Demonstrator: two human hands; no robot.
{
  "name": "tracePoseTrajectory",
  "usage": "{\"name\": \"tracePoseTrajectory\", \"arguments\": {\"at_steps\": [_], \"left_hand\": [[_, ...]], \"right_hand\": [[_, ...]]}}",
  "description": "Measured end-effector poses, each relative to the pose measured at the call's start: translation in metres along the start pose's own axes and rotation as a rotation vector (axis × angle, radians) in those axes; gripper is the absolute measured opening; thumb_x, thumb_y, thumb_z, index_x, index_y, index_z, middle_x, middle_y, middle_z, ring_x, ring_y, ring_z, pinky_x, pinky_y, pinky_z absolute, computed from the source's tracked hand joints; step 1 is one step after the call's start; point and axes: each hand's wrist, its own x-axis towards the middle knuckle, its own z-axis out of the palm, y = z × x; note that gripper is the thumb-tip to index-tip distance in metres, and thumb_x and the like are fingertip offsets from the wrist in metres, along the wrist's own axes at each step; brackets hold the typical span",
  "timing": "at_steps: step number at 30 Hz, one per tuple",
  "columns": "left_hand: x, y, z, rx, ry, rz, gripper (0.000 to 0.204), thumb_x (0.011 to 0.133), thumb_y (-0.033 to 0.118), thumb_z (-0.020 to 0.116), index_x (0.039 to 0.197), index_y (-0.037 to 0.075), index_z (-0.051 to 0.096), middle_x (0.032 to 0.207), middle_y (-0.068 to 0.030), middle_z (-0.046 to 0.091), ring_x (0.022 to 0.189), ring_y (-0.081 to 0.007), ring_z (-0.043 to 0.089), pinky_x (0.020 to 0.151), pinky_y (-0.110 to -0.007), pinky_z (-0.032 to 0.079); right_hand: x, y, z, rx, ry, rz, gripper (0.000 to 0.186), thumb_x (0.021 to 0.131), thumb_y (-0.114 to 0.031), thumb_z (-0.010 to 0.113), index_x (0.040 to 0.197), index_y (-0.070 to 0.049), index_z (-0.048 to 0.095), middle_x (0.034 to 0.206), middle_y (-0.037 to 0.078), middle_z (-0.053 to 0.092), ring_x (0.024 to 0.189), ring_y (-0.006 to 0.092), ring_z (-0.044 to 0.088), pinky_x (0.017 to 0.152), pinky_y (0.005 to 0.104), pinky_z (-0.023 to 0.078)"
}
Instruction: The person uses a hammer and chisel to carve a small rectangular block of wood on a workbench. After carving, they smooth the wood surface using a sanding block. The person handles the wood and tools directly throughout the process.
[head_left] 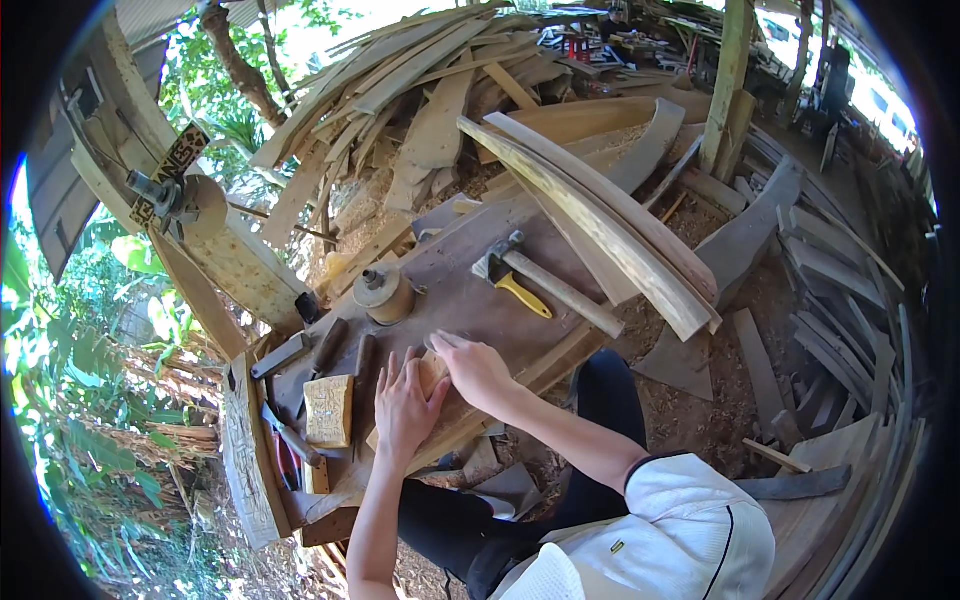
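On the brown workbench, my left hand presses a small pale wooden block with its thumb, the other fingers reaching forward. My right hand is closed at the block's far right side. A greyish edge shows by its fingertips, too small to name. Left of my hands lie a carved wooden plaque and two dark-handled tools, one farther off than the other. Beyond stands a squat round container with a metal top. A yellow-handled brush and a hammer lie farther right.
At the bench's left end are a grey block, red-handled pliers and an upright board. Long planks overhang the bench's far right. A large plank pile, a post and shavings surround it.
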Motion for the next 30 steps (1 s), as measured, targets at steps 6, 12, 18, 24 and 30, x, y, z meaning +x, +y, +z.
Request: {"name": "tracePoseTrajectory", "arguments": {"at_steps": [6,12,18,24,30], "left_hand": [[-0.002,-0.006,0.003,-0.046,-0.013,-0.042,0.062,0.098,0.049,0.062,0.131,-0.004,0.056,0.148,-0.0244,0.055,0.142,-0.0444,0.046,0.12,-0.05,0.034],[0.001,-0.01,-0.004,0.004,-0.005,-0.054,0.063,0.099,0.049,0.061,0.133,-0.003,0.056,0.15,-0.0236,0.054,0.144,-0.043,0.044,0.12,-0.05,0.034],[0.007,0.002,-0.001,-0.002,-0.018,-0.026,0.065,0.098,0.051,0.061,0.133,-0.005,0.056,0.15,-0.0236,0.054,0.145,-0.0428,0.043,0.121,-0.05,0.033],[0.002,-0.006,0.002,-0.049,-0.015,-0.026,0.066,0.099,0.05,0.062,0.134,-0.004,0.056,0.151,-0.0237,0.053,0.146,-0.0424,0.043,0.122,-0.049,0.032],[0.001,-0.008,-0.001,0.009,-0.006,-0.023,0.065,0.099,0.049,0.062,0.134,-0.006,0.056,0.149,-0.0246,0.055,0.144,-0.0406,0.046,0.123,-0.049,0.032]], "right_hand": [[-0.009,-0.002,0.001,-0.013,0.023,-0.032,0.043,0.092,-0.004,0.057,0.134,0.002,0.059,0.136,0.023,0.064,0.113,0.0375,0.069,0.092,0.0441,0.059],[-0.017,0.002,-0.001,0.015,0.036,-0.049,0.041,0.092,-0.004,0.057,0.133,0.003,0.06,0.136,0.022,0.064,0.116,0.0366,0.068,0.094,0.0431,0.058],[-0.002,0.007,0.006,-0.043,0.062,-0.029,0.04,0.092,-0.005,0.057,0.132,0.0,0.059,0.138,0.021,0.064,0.117,0.0354,0.067,0.095,0.0428,0.058],[-0.012,0.005,0.003,-0.052,0.072,-0.06,0.042,0.094,-0.006,0.056,0.135,0.0,0.059,0.141,0.021,0.062,0.119,0.0342,0.067,0.094,0.0433,0.059],[-0.029,0.017,0.003,0.125,0.112,-0.05,0.038,0.096,-0.006,0.057,0.133,0.0,0.062,0.129,0.024,0.067,0.106,0.0389,0.07,0.088,0.047,0.059]]}}
